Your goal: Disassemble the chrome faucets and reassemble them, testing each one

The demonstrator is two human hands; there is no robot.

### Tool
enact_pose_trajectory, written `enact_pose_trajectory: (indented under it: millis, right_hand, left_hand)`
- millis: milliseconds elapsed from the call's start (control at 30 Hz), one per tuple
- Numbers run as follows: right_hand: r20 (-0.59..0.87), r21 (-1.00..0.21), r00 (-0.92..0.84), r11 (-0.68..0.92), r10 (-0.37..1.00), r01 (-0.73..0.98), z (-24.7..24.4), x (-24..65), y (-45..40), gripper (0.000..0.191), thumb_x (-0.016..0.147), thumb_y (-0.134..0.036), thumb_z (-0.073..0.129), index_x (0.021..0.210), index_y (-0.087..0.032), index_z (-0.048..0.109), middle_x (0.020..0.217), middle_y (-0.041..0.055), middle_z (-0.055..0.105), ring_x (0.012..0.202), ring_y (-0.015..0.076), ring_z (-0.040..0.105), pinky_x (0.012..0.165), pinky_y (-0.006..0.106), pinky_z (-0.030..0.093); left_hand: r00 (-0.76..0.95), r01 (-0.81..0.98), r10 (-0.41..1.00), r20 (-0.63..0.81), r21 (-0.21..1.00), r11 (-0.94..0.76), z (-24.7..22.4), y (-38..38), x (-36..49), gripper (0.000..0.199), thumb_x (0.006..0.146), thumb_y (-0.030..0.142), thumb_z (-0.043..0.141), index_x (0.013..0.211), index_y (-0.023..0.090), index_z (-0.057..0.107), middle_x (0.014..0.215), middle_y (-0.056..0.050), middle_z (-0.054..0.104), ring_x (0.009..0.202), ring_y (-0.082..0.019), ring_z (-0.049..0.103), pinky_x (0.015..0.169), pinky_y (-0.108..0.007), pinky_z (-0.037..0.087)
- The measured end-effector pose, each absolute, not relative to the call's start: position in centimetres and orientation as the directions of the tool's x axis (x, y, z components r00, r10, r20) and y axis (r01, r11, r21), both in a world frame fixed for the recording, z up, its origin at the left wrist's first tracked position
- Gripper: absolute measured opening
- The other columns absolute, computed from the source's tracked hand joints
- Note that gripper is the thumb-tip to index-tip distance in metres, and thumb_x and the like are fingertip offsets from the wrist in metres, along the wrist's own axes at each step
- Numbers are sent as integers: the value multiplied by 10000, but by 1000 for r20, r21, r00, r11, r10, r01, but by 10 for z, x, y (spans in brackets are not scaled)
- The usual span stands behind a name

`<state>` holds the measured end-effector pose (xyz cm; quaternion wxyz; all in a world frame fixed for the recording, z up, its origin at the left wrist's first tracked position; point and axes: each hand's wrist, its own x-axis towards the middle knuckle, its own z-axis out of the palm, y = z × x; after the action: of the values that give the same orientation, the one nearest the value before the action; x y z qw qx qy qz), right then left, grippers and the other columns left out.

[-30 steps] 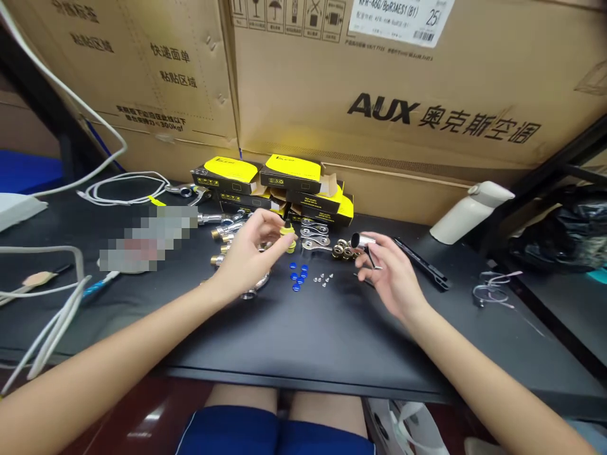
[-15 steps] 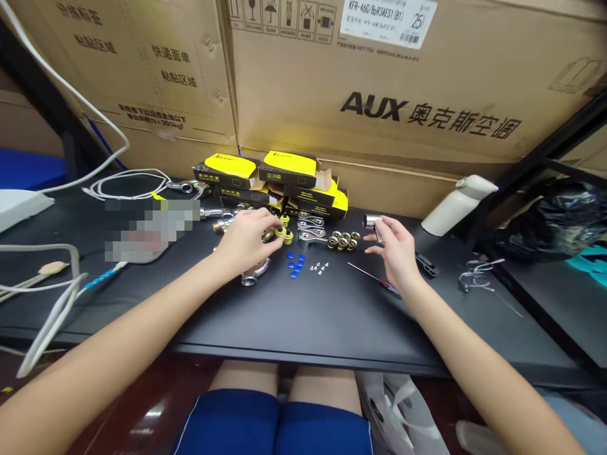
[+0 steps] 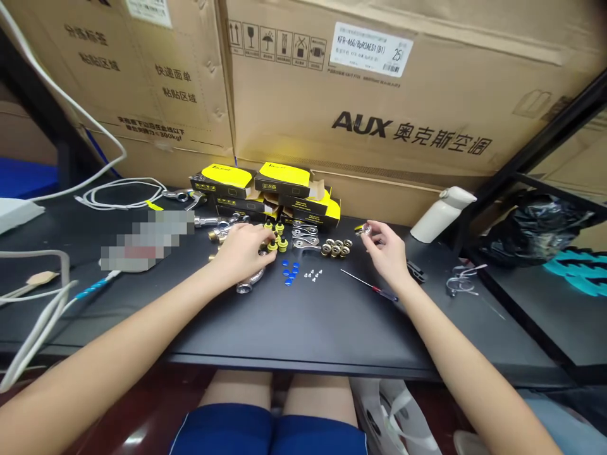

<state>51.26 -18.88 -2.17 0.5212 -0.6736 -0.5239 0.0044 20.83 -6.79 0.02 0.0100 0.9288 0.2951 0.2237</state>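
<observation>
Two bare hands over a black surface (image 3: 303, 325): left hand (image 3: 241, 253) curled at four yellow-capped fittings (image 3: 275, 237), hold unclear; right hand (image 3: 386, 249) nearly closed, pinching a small chrome fitting (image 3: 365, 229). Blue caps (image 3: 289, 272) lie between them, nearer the left.

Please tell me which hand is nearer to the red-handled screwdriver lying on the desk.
The right hand is nearer: it sits just above the screwdriver in this view, pinching a small metal part. The left hand is far to the left, beyond the blue caps.
</observation>
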Motion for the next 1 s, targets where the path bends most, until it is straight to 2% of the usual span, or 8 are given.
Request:
enact_pose_trajectory:
  millis: [200,400,533,667,733,800,900,1000]
  right_hand:
    - [600,-698,315,290,735,654,-23,481,-194,226,785,-346,716,930,-181,661,934,68,705,752,170,652,666,305,572]
    - [595,-625,27,441,803,644,-25,457,-197,122,863,-253,630,954,-208,696,1018,65,713,901,194,686,813,356,599]
    - [612,-634,11,482,791,605,-25,448,-198,91,840,-216,655,916,-205,702,984,64,704,897,192,686,787,342,609]
    - [508,-831,164,431,846,351,-19,435,-204,131,772,-235,739,883,-187,688,1175,101,647,823,195,711,707,336,617]
    - [378,-924,172,360,910,126,-15,425,-209,162,742,-253,770,849,-184,670,1221,108,632,779,206,725,612,315,613]
    - [282,-957,131,288,951,-31,-12,415,-212,172,721,-251,788,818,-184,663,1168,95,665,752,211,730,595,310,610]
    - [259,-959,88,267,962,-96,-9,409,-214,137,755,-265,765,839,-187,691,1081,79,696,754,191,716,678,329,613]
    - [311,-947,24,312,950,-76,-8,411,-215,261,802,-285,725,1053,-225,691,1233,88,636,910,203,684,778,359,597]
  left_hand:
    - [711,578,578,401,133,-805,-1,-65,208,200,816,316,547,934,186,642,874,-54,713,841,-253,626,879,-401,393]
    - [708,587,582,399,126,-800,-1,-63,207,224,810,321,577,982,186,628,912,-59,713,866,-260,623,908,-422,392]
    - [682,543,543,491,158,-825,2,-67,208,239,835,361,590,986,180,630,972,-75,685,945,-257,615,953,-437,388]
    - [682,277,348,643,213,-937,2,-83,213,303,871,368,595,1101,171,602,1077,-99,654,1047,-239,590,962,-403,427]
    - [747,68,194,635,217,-974,0,-94,216,353,874,336,608,1182,168,573,1137,-117,642,1061,-225,593,929,-359,470]
    - [772,-30,133,621,245,-969,-4,-103,218,359,895,320,591,1222,174,557,1136,-116,653,1043,-214,613,903,-333,493]
    - [761,-38,199,618,348,-937,-5,-110,220,323,930,310,549,1221,173,564,1101,-92,685,1002,-201,647,889,-310,502]
    - [787,45,349,509,516,-855,1,-113,219,325,939,354,529,1211,185,583,1116,-60,705,971,-192,665,876,-299,501]
